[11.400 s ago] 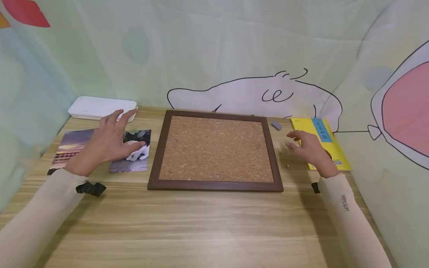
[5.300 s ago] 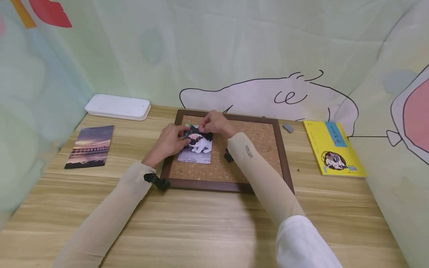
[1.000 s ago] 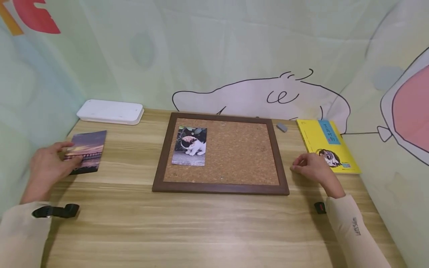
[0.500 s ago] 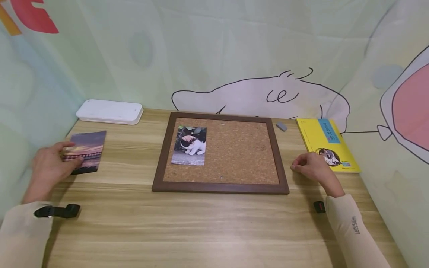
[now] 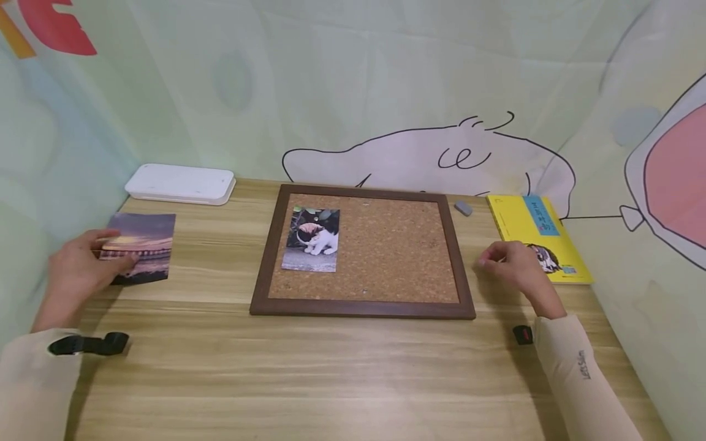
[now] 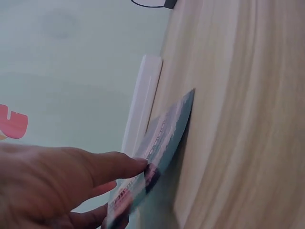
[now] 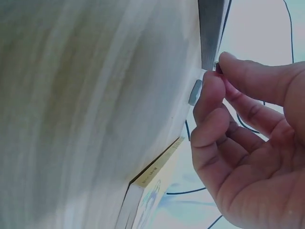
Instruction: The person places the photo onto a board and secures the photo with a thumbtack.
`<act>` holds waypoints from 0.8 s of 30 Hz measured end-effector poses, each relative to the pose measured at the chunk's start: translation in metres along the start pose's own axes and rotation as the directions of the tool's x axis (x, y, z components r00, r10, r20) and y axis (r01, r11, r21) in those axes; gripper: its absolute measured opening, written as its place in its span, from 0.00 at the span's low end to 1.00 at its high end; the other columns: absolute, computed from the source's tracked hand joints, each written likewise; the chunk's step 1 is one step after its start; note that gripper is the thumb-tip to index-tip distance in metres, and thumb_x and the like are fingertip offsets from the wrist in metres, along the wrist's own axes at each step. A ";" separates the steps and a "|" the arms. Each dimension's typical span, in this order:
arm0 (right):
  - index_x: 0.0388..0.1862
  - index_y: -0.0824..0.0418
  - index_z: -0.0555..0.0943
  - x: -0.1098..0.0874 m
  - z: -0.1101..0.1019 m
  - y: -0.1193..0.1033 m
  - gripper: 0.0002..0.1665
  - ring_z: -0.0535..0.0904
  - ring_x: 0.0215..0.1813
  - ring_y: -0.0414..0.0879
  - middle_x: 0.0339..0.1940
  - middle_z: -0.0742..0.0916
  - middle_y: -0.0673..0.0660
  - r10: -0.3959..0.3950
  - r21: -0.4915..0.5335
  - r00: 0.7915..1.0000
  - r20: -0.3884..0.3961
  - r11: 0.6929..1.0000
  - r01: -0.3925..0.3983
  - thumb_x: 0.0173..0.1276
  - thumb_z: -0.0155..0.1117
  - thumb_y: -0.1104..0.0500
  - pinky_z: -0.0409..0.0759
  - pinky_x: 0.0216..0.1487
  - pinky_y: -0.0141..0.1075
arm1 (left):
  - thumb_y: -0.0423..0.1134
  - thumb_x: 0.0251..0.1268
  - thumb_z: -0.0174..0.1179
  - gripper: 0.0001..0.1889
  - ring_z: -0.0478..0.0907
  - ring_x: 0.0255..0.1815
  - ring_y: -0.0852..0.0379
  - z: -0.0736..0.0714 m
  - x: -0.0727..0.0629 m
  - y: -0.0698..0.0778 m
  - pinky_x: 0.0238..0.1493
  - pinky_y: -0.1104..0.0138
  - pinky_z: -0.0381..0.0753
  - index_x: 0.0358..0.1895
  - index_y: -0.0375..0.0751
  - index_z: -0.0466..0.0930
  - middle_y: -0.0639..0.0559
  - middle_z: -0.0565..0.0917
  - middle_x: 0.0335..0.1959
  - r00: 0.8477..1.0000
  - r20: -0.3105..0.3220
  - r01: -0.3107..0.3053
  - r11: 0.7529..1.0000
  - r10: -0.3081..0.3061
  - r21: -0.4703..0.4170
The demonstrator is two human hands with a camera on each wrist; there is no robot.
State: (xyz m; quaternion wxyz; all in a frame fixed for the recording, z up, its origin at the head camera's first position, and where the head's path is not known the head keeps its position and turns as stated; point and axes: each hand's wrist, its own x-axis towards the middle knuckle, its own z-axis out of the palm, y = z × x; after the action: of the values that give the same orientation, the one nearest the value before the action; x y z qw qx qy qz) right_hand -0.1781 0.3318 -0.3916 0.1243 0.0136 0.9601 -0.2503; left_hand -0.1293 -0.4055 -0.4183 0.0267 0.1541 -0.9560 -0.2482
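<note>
My left hand [image 5: 79, 269] pinches the left edge of a sunset photo [image 5: 151, 245], thumb on top. In the left wrist view this photo [image 6: 167, 131] bends and its near part is lifted from the table. My right hand [image 5: 515, 269] is raised beside the yellow book, thumb and forefinger pinching a tiny dark thumbtack [image 7: 218, 67], mostly hidden by the fingertips. Between the hands lies a cork board [image 5: 397, 251] in a brown frame. A cat photo [image 5: 314, 245] sits on its left side, with a round silvery tack head [image 5: 316, 218] near its top.
A white case [image 5: 181, 184] stands at the back left against the curtain. A grey eraser [image 5: 463, 209] lies by the board's upper right corner. The yellow book [image 5: 529, 223] lies at the right, near the side curtain.
The cat photo moved from the table onto the board and both hands let go of it. Since then my left hand has taken and lifted the sunset photo; my right hand has just risen slightly.
</note>
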 end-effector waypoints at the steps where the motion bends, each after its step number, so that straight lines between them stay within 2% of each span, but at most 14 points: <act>1: 0.50 0.63 0.87 0.000 -0.001 -0.001 0.14 0.77 0.50 0.56 0.49 0.87 0.63 -0.005 0.003 1.000 -0.009 1.000 0.005 0.78 0.68 0.53 0.75 0.47 0.40 | 0.41 0.75 0.64 0.38 0.72 0.62 0.21 -0.001 -0.001 0.002 0.45 0.51 0.71 0.79 0.24 0.62 0.12 0.72 0.67 1.000 -0.001 0.009 1.000 -0.009 -0.005; 5: 0.49 0.65 0.87 0.001 -0.003 -0.003 0.13 0.78 0.47 0.54 0.47 0.88 0.64 -0.039 0.016 0.998 -0.050 0.999 0.040 0.78 0.69 0.55 0.76 0.43 0.37 | 0.46 0.78 0.62 0.37 0.72 0.59 0.28 -0.004 -0.004 0.011 0.38 0.67 0.68 0.80 0.27 0.64 0.17 0.73 0.69 1.000 -0.012 0.020 0.999 -0.020 -0.045; 8: 0.49 0.66 0.86 0.002 -0.003 -0.005 0.13 0.80 0.43 0.53 0.46 0.88 0.65 -0.056 0.035 0.996 -0.075 0.998 0.059 0.77 0.69 0.56 0.77 0.41 0.35 | 0.51 0.79 0.61 0.36 0.74 0.53 0.39 -0.006 -0.004 0.017 0.29 0.73 0.71 0.80 0.31 0.66 0.20 0.73 0.71 1.000 -0.010 0.021 0.996 -0.022 -0.084; 11: 0.50 0.66 0.86 0.003 -0.001 -0.007 0.14 0.81 0.41 0.51 0.48 0.88 0.66 -0.044 0.059 0.995 -0.088 0.997 0.049 0.78 0.69 0.56 0.79 0.40 0.35 | 0.54 0.79 0.61 0.37 0.73 0.49 0.49 -0.009 -0.004 0.024 0.25 0.75 0.74 0.80 0.34 0.68 0.22 0.74 0.72 1.000 -0.008 0.018 0.994 -0.019 -0.109; 15: 0.51 0.66 0.86 0.005 0.000 -0.011 0.15 0.83 0.39 0.50 0.50 0.88 0.67 -0.022 0.075 0.994 -0.106 0.997 0.030 0.78 0.69 0.55 0.79 0.39 0.34 | 0.58 0.76 0.63 0.39 0.70 0.43 0.70 -0.012 -0.007 0.037 0.27 0.76 0.75 0.80 0.38 0.69 0.27 0.75 0.73 1.000 -0.011 0.005 0.990 -0.007 -0.143; 16: 0.51 0.66 0.86 0.005 0.000 -0.012 0.15 0.84 0.38 0.50 0.50 0.89 0.67 -0.014 0.079 0.994 -0.111 0.997 0.023 0.78 0.69 0.54 0.79 0.38 0.34 | 0.59 0.75 0.63 0.39 0.70 0.42 0.76 -0.012 -0.008 0.041 0.27 0.76 0.75 0.81 0.39 0.69 0.33 0.78 0.71 1.000 -0.010 0.000 0.987 -0.001 -0.162; 18: 0.52 0.65 0.86 0.006 -0.001 -0.016 0.15 0.84 0.38 0.51 0.48 0.89 0.66 0.008 0.090 0.993 -0.118 0.996 0.003 0.79 0.69 0.53 0.79 0.38 0.35 | 0.60 0.73 0.66 0.40 0.67 0.37 0.85 -0.012 -0.010 0.048 0.29 0.76 0.76 0.81 0.42 0.70 0.52 0.83 0.62 1.000 -0.008 -0.017 0.980 0.016 -0.197; 21: 0.54 0.63 0.86 0.007 -0.001 -0.021 0.16 0.83 0.39 0.52 0.46 0.89 0.65 0.043 0.122 0.992 -0.123 0.992 -0.028 0.79 0.68 0.52 0.77 0.40 0.36 | 0.60 0.72 0.67 0.41 0.70 0.36 0.89 -0.011 -0.012 0.059 0.31 0.76 0.78 0.81 0.45 0.70 0.79 0.75 0.49 0.998 0.007 -0.051 0.967 0.054 -0.250; 23: 0.55 0.62 0.86 0.008 -0.001 -0.024 0.15 0.84 0.40 0.53 0.46 0.90 0.64 0.056 0.141 0.991 -0.123 0.989 -0.039 0.80 0.68 0.53 0.77 0.42 0.37 | 0.59 0.72 0.68 0.40 0.73 0.37 0.88 -0.011 -0.014 0.067 0.32 0.75 0.77 0.81 0.46 0.70 0.86 0.71 0.45 0.996 0.025 -0.070 0.955 0.081 -0.287; 24: 0.55 0.62 0.86 0.009 -0.001 -0.025 0.15 0.84 0.41 0.54 0.47 0.90 0.64 0.060 0.152 0.991 -0.122 0.988 -0.041 0.80 0.68 0.53 0.77 0.43 0.37 | 0.59 0.72 0.68 0.39 0.74 0.37 0.87 -0.010 -0.015 0.072 0.33 0.75 0.78 0.81 0.48 0.70 0.86 0.71 0.46 0.995 0.035 -0.077 0.951 0.092 -0.299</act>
State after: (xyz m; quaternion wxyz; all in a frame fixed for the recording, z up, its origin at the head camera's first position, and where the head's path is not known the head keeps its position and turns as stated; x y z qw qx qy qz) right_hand -0.1893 0.3101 -0.3808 0.0681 0.0631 0.9440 -0.3166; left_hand -0.1342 -0.3455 -0.3745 0.0372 0.1014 -0.9138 -0.3915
